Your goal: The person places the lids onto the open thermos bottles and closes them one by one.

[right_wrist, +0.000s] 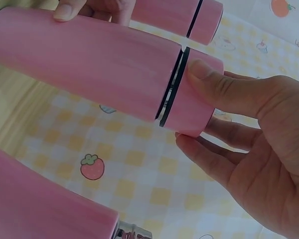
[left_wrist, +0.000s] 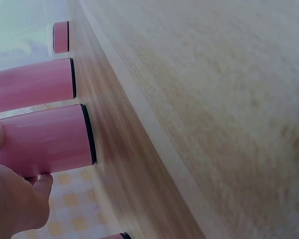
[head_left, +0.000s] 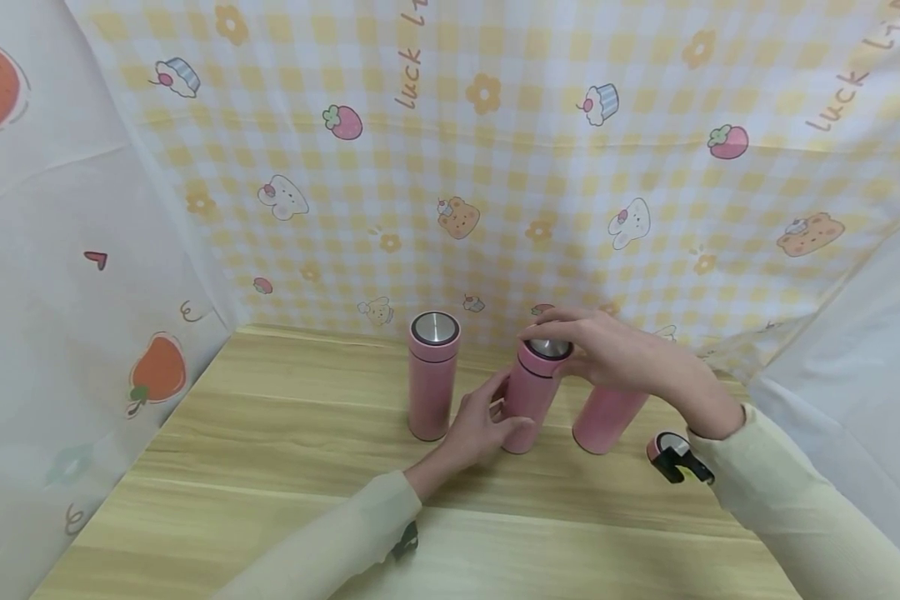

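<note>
The middle pink thermos flask (head_left: 528, 408) stands on the table between two others. My left hand (head_left: 478, 427) grips its lower body, as the left wrist view also shows. At the top, my right hand (head_left: 622, 350) holds its pink lid (right_wrist: 199, 92) with thumb and fingers around the side. A thin gap with a glint of metal shows between lid and body (right_wrist: 104, 64). The right-hand flask (head_left: 607, 417) has a bare metal neck (right_wrist: 133, 231) in the right wrist view; in the head view my right hand hides its top.
Left of my hands stands another flask (head_left: 431, 392) with its lid on. A loose pink lid (head_left: 671, 446) lies on the wooden table (head_left: 270, 417) at the right, partly covered by a black strap piece at my wrist. Patterned cloth (head_left: 390, 192) hangs behind.
</note>
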The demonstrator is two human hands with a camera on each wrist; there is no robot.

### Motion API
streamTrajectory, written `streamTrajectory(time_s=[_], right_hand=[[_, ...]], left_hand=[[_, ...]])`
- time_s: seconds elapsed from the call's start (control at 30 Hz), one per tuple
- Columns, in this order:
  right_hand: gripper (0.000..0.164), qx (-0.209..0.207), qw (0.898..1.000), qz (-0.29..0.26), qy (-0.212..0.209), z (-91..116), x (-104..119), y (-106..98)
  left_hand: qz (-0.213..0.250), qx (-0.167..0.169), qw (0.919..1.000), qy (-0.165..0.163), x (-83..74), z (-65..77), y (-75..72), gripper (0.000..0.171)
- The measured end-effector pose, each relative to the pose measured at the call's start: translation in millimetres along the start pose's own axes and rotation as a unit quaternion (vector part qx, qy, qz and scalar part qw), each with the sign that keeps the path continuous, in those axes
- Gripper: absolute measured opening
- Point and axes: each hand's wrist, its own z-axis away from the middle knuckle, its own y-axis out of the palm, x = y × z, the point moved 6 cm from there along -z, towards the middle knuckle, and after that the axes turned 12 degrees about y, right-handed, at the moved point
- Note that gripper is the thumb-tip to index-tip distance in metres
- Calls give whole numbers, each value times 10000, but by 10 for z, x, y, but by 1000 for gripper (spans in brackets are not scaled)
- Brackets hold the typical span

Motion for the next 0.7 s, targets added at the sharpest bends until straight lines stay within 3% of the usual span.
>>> streamTrajectory(time_s=[0.7], right_hand=[[57,70,9999,-49,-78,6,8,0]], left_hand=[[65,17,10000,64,-12,5,2,71]])
